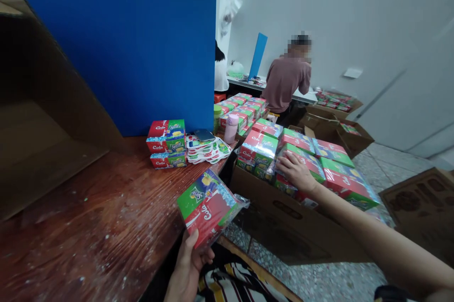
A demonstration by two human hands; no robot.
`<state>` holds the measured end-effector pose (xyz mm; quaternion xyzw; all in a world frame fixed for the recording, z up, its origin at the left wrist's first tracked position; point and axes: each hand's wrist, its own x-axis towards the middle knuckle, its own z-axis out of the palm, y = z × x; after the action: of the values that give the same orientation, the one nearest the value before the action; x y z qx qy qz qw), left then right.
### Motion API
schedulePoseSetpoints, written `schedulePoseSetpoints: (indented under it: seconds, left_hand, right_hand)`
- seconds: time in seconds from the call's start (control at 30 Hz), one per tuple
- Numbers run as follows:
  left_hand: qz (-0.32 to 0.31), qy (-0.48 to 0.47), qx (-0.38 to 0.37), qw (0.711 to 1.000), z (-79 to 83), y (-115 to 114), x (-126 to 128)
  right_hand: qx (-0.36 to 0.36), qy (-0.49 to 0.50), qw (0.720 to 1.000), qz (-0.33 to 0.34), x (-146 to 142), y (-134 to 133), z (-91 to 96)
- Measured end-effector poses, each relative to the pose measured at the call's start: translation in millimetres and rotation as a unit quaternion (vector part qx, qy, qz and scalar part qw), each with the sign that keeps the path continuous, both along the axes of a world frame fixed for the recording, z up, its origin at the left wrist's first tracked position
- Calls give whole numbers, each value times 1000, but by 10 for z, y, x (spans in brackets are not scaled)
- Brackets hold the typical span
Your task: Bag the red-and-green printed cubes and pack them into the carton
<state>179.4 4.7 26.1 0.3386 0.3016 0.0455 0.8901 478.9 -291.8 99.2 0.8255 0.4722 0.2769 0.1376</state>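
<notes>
My left hand (187,264) is closed on a red and green Cola/Sprite box (207,207) wrapped in clear film, holding it tilted over the edge of the wooden table (88,226). My right hand (296,169) reaches out to the right and rests on top of a wrapped box (301,160) in a row of like boxes packed in a cardboard carton (283,226) on the floor. Its fingers curl over that box's near end.
Two stacked boxes (166,143) and a pile of flat printed sheets (207,149) lie at the table's far edge, before a blue partition (142,41). A big open carton (39,117) stands at left. Another person (287,82) sits beyond, among more cartons (336,127).
</notes>
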Motion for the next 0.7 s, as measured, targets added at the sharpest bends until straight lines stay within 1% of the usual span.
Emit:
schedulePoseSetpoints:
  seconds: [0.1, 0.2, 0.33, 0.4, 0.47, 0.57, 0.6, 0.63, 0.67, 0.7]
  left_hand:
    - [-3, -4, 7, 1000, 9, -2, 11]
    - [-11, -3, 11, 1000, 13, -6, 13]
    - [-10, -1, 18, 1000, 13, -6, 4]
    - [-15, -1, 21, 1000, 20, -8, 5]
    - [-18, 1, 24, 1000, 24, -12, 18]
    - [-12, 11, 27, 999, 5, -16, 60]
    - [-12, 15, 28, 999, -10, -14, 77]
    - [-14, 20, 28, 999, -28, -10, 95]
    - [-16, 25, 28, 999, -47, -4, 112]
    - [-18, 28, 28, 999, -67, 4, 126]
  right_hand:
    - [21, -9, 999, 27, 1, 30, -51]
    - [18, -20, 998, 61, -21, 94, -100]
    - [45, -13, 998, 52, -33, 175, -122]
    - [65, -2, 997, 48, -34, 229, -118]
    - [77, 9, 995, 60, -49, 300, -98]
    - [96, 52, 990, 92, -112, 357, 4]
    - [119, 66, 986, 91, -138, 322, 67]
    - [159, 75, 982, 75, -162, 244, 145]
    - [216, 74, 973, 40, -182, 115, 236]
    - [288, 62, 956, -14, -199, -65, 335]
